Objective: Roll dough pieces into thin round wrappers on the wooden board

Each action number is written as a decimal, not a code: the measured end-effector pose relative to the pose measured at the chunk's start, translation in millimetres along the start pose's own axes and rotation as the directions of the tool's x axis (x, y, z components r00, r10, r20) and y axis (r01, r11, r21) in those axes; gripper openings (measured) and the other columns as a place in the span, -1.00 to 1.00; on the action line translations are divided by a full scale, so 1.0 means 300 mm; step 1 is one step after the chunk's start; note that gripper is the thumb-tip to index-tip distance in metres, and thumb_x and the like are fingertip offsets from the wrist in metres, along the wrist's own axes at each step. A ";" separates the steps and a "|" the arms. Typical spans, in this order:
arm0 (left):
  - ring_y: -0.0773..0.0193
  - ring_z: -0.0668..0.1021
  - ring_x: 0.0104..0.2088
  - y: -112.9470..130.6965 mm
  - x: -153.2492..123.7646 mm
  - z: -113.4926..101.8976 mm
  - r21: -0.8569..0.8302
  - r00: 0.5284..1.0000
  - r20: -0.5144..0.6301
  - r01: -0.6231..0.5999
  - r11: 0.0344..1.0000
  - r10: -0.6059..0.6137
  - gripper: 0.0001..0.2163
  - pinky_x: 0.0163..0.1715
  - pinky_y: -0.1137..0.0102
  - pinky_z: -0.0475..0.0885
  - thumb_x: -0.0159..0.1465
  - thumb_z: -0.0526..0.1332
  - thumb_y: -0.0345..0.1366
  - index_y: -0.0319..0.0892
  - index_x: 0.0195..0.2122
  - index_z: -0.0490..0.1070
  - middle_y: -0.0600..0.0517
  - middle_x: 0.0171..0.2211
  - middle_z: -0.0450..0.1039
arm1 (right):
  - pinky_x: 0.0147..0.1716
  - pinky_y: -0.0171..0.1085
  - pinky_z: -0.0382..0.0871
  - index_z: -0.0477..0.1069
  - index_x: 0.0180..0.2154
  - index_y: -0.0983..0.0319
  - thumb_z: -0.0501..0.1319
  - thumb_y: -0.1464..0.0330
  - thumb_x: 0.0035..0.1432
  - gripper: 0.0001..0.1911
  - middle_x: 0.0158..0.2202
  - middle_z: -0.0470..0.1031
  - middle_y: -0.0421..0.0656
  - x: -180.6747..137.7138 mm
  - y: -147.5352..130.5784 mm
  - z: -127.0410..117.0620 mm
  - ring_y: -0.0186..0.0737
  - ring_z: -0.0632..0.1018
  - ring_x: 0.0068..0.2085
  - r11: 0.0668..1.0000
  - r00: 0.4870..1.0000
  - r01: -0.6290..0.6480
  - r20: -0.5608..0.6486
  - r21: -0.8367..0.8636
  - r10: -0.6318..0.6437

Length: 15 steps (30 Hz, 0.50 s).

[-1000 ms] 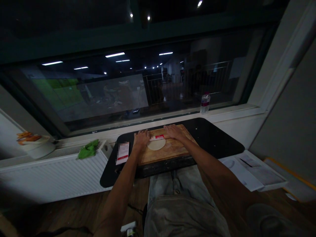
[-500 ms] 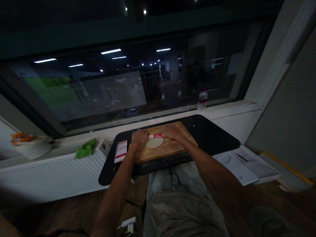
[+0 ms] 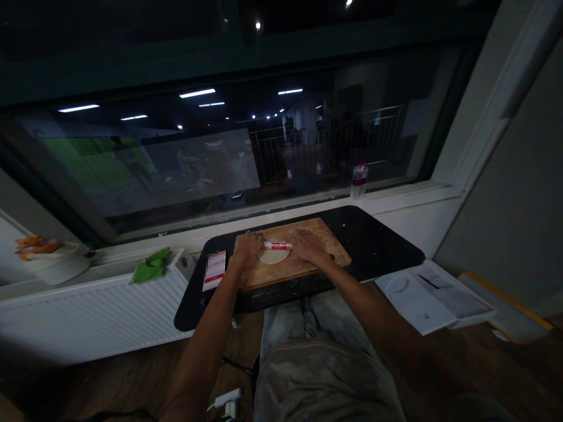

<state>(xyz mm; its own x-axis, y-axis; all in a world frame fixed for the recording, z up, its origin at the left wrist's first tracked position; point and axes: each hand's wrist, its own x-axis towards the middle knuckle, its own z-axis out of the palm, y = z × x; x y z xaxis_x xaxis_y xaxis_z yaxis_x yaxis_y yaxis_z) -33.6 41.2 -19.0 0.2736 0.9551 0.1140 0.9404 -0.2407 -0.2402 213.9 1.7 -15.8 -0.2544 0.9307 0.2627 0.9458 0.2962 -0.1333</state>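
A short rolling pin (image 3: 277, 245) with a red-and-white printed wrap lies across a flat, pale round of dough (image 3: 271, 257). My left hand (image 3: 249, 243) covers the pin's left end, and my right hand (image 3: 307, 244) covers its right end. Both hands are closed over the pin from above, though the fingers' undersides are hidden. Under the dough is a wooden cutting board (image 3: 329, 234), set on a black tabletop (image 3: 378, 249). The pin hides the far part of the dough.
A red-and-white packet (image 3: 215, 269) lies left of the board. A water bottle (image 3: 359, 180) stands on the windowsill. On the radiator are a green cloth (image 3: 151, 265) and a white bowl (image 3: 57, 264). A white open box (image 3: 435, 296) is at the table's right.
The rolling pin has turned, so its printed wrap shows differently, and it has come slightly towards me over the dough. Both hands stay on its ends. The camera view has shifted slightly.
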 end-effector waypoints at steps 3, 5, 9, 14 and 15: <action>-0.08 0.54 0.31 -0.003 0.003 0.009 0.005 1.000 -0.002 -0.020 1.000 0.020 -0.65 0.18 0.11 0.53 0.55 0.09 -0.26 -0.11 0.23 0.56 -0.22 0.20 0.61 | 0.23 -0.12 0.38 0.22 0.51 0.37 -0.06 0.26 0.61 -0.39 0.26 0.59 0.17 -0.029 -0.028 -0.016 0.07 0.56 0.27 0.996 0.996 -0.079 0.055 0.044 0.077; -0.08 0.53 0.32 -0.005 0.005 0.015 0.010 1.000 -0.004 -0.027 1.000 0.027 -0.64 0.19 0.10 0.53 0.56 0.07 -0.29 -0.12 0.26 0.53 -0.23 0.23 0.60 | 0.18 -0.10 0.42 0.16 0.54 0.39 -0.07 0.23 0.60 -0.36 0.23 0.60 0.20 -0.050 -0.047 -0.016 0.10 0.57 0.25 0.992 0.991 -0.116 0.070 0.049 0.113; -0.09 0.53 0.32 -0.003 0.003 0.020 0.045 0.999 -0.011 -0.041 0.998 0.041 -0.62 0.23 0.09 0.50 0.56 0.03 -0.34 -0.16 0.27 0.52 -0.24 0.26 0.57 | 0.15 -0.03 0.45 0.18 0.52 0.44 -0.09 0.22 0.59 -0.34 0.23 0.58 0.25 -0.080 -0.073 0.000 0.19 0.55 0.25 0.992 0.992 -0.126 0.020 0.033 0.125; -0.06 0.56 0.27 0.005 -0.007 0.011 0.055 0.999 -0.012 -0.047 0.997 0.047 -0.63 0.22 0.12 0.49 0.55 0.03 -0.37 -0.19 0.24 0.53 -0.27 0.23 0.57 | 0.18 -0.04 0.41 0.25 0.49 0.40 -0.05 0.24 0.57 -0.38 0.25 0.58 0.21 -0.060 -0.057 0.001 0.14 0.56 0.25 0.990 0.991 -0.136 0.006 0.032 0.135; -0.07 0.57 0.26 0.008 -0.010 0.008 0.053 0.999 -0.012 -0.044 0.998 0.044 -0.63 0.20 0.11 0.51 0.55 0.03 -0.36 -0.19 0.24 0.53 -0.28 0.23 0.58 | 0.19 -0.05 0.40 0.27 0.48 0.40 -0.04 0.24 0.58 -0.39 0.25 0.59 0.20 -0.049 -0.049 -0.002 0.13 0.56 0.25 0.991 0.991 -0.133 0.010 0.029 0.133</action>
<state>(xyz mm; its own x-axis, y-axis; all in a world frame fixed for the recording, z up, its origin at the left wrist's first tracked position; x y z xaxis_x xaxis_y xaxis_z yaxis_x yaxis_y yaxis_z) -32.8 38.3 -22.2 0.3174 0.9414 0.1144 0.9155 -0.2727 -0.2958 203.8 -16.6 -17.3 -0.1288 0.9639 0.2332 0.9649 0.1761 -0.1951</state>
